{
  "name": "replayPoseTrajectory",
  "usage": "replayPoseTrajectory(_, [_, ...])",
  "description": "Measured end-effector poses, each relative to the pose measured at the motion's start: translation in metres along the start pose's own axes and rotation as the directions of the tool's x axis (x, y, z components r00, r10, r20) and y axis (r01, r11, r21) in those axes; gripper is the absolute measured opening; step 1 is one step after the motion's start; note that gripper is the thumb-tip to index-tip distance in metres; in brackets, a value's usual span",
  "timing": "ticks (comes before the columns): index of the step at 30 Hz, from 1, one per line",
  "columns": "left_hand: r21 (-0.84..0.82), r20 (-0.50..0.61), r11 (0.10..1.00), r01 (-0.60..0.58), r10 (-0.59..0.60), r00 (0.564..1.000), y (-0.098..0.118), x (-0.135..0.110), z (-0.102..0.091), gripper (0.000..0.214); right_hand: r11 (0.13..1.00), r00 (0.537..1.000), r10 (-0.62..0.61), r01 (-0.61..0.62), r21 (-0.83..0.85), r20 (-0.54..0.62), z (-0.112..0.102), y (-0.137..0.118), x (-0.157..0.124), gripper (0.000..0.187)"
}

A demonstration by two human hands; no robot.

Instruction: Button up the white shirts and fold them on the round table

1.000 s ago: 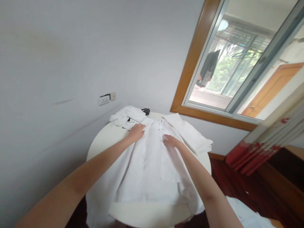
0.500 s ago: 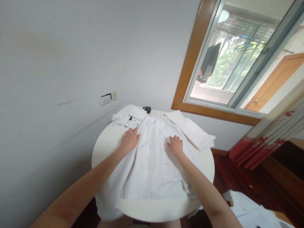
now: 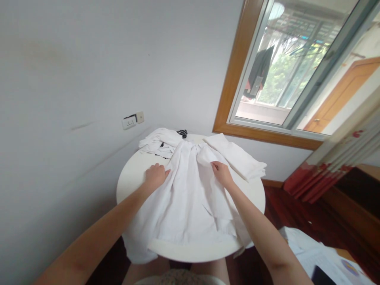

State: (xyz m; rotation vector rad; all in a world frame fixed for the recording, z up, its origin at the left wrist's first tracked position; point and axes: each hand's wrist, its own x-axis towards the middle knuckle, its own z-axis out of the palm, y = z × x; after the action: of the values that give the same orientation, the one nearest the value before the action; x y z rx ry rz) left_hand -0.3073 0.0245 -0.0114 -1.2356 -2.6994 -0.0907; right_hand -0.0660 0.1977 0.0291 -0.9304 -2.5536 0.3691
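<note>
A white long-sleeved shirt (image 3: 185,198) lies spread over a round white table (image 3: 127,178), its hem draping past the front edge. My right hand (image 3: 221,173) pinches the shirt's right front panel and lifts its inner edge a little. At the shirt's left side, my left hand (image 3: 156,175) is closed with bent fingers on the edge of the cloth; its fingertips are partly hidden. One sleeve (image 3: 237,156) lies slanted toward the right rim of the table. Behind my left hand sits a crumpled white cloth bundle (image 3: 162,140).
A dark striped piece of cloth (image 3: 182,133) shows beside the bundle. Close behind the table is a wall with a socket (image 3: 129,122). A wood-framed window (image 3: 231,91) and a curtain (image 3: 314,174) are to the right. Papers (image 3: 314,253) lie at lower right.
My right hand has gone from lying on the shirt front to pinching and raising its edge. My left hand has shifted slightly left. The camera view has moved a little.
</note>
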Motion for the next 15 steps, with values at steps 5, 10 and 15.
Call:
replayPoseTrajectory(5, [0.019,0.004,0.999,0.044,-0.044,0.999,-0.008,-0.004,0.005,0.042,0.987,0.958,0.065,-0.021,-0.158,0.280,0.019,-0.002,-0.023,0.032])
replayPoseTrajectory(10, [-0.020,0.040,1.000,0.013,-0.012,0.999,-0.010,-0.003,-0.007,0.035,0.957,0.988,-0.092,0.123,-0.262,0.126,0.020,-0.016,-0.036,0.031])
replayPoseTrajectory(15, [-0.114,-0.049,0.993,0.042,-0.048,0.998,-0.019,0.004,-0.045,0.045,0.945,0.948,-0.172,0.236,-0.226,0.269,0.025,-0.035,-0.034,0.026])
